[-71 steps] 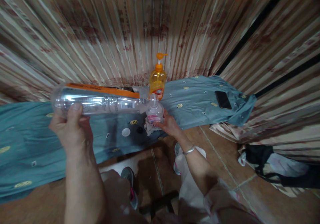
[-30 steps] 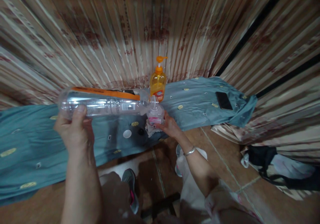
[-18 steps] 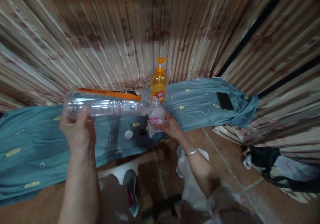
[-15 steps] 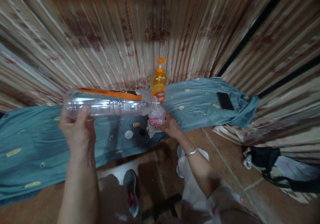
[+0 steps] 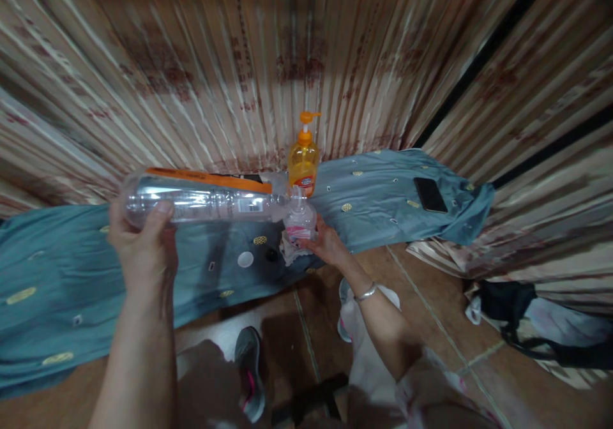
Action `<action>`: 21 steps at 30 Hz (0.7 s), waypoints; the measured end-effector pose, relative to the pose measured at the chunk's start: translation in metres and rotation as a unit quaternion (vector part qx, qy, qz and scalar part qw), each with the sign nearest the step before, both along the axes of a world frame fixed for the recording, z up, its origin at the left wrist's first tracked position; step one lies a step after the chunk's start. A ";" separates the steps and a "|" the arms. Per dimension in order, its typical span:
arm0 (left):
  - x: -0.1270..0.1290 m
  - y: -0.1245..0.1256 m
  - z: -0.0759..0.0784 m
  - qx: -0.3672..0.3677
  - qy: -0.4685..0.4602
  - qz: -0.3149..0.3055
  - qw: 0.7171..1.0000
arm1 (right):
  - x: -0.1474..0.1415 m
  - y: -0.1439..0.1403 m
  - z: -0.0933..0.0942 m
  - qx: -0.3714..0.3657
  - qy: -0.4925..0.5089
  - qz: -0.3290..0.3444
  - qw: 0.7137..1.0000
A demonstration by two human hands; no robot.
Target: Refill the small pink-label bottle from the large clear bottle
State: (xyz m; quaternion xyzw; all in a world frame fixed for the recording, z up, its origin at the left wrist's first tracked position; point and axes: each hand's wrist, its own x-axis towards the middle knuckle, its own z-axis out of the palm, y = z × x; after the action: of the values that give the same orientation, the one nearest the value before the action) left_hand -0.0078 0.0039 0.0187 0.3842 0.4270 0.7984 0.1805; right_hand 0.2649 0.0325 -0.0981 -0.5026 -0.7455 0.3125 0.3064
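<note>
Presently, left hand [image 5: 143, 250] grips the large clear bottle [image 5: 201, 200] held level, its mouth at the small bottle [image 5: 299, 220] clasped by right hand [image 5: 325, 245] on the table [image 5: 383, 193].

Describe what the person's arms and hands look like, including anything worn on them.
Both forearms are bare, with no gloves. The left hand shows no ring or band, and no sleeve is visible on that arm. The right hand has a thin silver bangle at the wrist; further up, a light, pale-patterned sleeve covers the arm near the elbow.
</note>
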 end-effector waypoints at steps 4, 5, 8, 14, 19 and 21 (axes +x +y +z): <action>-0.002 0.003 0.002 0.020 -0.006 -0.004 1.000 | 0.000 -0.001 0.000 0.003 -0.020 -0.013 1.000; -0.002 0.003 0.002 0.021 -0.007 -0.006 1.000 | 0.000 -0.001 -0.001 0.005 -0.018 -0.012 1.000; -0.002 0.002 0.002 0.014 -0.003 -0.011 1.000 | 0.000 0.000 -0.002 0.007 -0.006 -0.006 1.000; -0.001 0.000 -0.003 0.007 0.015 -0.015 1.000 | 0.000 0.000 -0.003 -0.002 -0.004 -0.009 1.000; -0.001 -0.001 -0.004 0.027 0.016 -0.015 0.999 | 0.000 -0.001 0.000 -0.002 -0.001 -0.010 1.000; -0.001 -0.001 -0.005 0.032 0.020 -0.016 0.999 | 0.000 -0.001 0.000 -0.001 0.004 -0.010 1.000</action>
State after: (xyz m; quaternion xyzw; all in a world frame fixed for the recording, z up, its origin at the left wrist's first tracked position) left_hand -0.0087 0.0026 0.0141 0.4123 0.3983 0.8011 0.1718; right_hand 0.2652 0.0316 -0.0984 -0.5088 -0.7394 0.3118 0.3117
